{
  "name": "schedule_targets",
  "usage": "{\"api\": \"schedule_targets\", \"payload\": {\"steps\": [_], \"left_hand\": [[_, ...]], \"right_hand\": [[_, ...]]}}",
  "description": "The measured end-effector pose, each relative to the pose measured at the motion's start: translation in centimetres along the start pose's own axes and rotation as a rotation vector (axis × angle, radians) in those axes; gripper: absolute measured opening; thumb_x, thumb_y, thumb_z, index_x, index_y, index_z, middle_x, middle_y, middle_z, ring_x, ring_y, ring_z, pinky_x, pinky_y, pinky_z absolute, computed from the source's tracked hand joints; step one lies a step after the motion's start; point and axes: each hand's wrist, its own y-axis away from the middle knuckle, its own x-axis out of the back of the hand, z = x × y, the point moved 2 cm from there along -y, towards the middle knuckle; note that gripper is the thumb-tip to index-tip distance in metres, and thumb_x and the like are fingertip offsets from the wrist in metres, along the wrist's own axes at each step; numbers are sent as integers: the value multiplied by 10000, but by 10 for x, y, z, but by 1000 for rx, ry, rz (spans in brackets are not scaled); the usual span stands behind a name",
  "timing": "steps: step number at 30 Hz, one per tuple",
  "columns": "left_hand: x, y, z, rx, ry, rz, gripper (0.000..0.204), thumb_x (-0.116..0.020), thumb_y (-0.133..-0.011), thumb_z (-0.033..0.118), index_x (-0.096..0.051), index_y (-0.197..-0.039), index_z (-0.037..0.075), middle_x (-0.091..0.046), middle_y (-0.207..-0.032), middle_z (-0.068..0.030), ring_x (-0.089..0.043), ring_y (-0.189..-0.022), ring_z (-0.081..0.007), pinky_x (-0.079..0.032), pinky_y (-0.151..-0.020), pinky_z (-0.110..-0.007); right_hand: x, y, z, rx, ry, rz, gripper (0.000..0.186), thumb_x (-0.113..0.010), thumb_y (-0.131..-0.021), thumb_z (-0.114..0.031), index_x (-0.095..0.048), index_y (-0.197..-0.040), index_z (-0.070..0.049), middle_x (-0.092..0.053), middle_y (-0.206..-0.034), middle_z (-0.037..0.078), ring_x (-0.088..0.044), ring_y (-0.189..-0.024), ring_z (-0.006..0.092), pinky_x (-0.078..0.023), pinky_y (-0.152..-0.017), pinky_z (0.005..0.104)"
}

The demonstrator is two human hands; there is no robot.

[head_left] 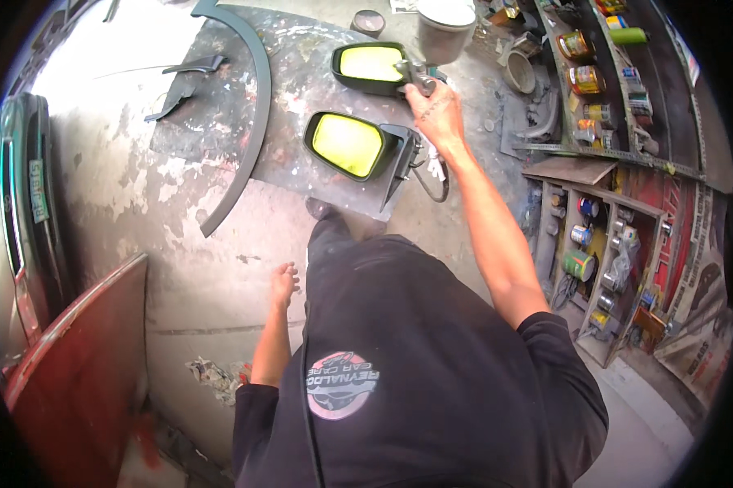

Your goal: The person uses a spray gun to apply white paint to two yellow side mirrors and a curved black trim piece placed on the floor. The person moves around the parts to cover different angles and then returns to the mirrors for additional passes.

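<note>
My right hand (440, 122) is closed around a small grey spray gun (416, 79). The gun's head is over the right end of the far car side mirror (368, 86), though I cannot tell whether they touch. That mirror has a black housing and a bright yellow-green face. Nearer to me lies a second side mirror (348, 146), its face the same yellow-green, with a dark mounting bracket (400, 167) and a cable loop at its right. My left hand (283, 285) hangs low by my side, holding nothing, its fingers loosely bent and apart.
A long curved dark trim strip (261, 89) and smaller dark trim pieces (194, 65) lie to the left on the paint-spotted board (297, 45). Paint cans fill the shelves (619, 154) at right. A bucket (445, 37) stands beyond. A red panel (90, 350) and a car (33, 195) flank the left.
</note>
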Motion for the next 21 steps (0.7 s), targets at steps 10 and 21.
{"api": "schedule_targets", "payload": {"steps": [10, 21], "left_hand": [[2, -3, 18, -83, -57, -41, 395, -490, -1026, 213, -581, -1345, -3, -679, -1103, -149, -678, -876, -244, -577, -669, -361], [-10, 54, -15, -157, -26, 38, 391, -494, -1034, 216, -605, -1334, -10, -694, -1163, -168, -665, -995, -252, -556, -832, -377]], "right_hand": [[1, 1, 34, -34, -55, 122, 401, -635, -879, -336, -689, -963, 52, -708, -807, 242, -706, -847, 411, -534, -802, 467], [9, 7, 61, 72, -68, 220, 401, -648, -875, -350, -709, -992, 28, -707, -868, 274, -684, -915, 469, -537, -828, 495]]}}
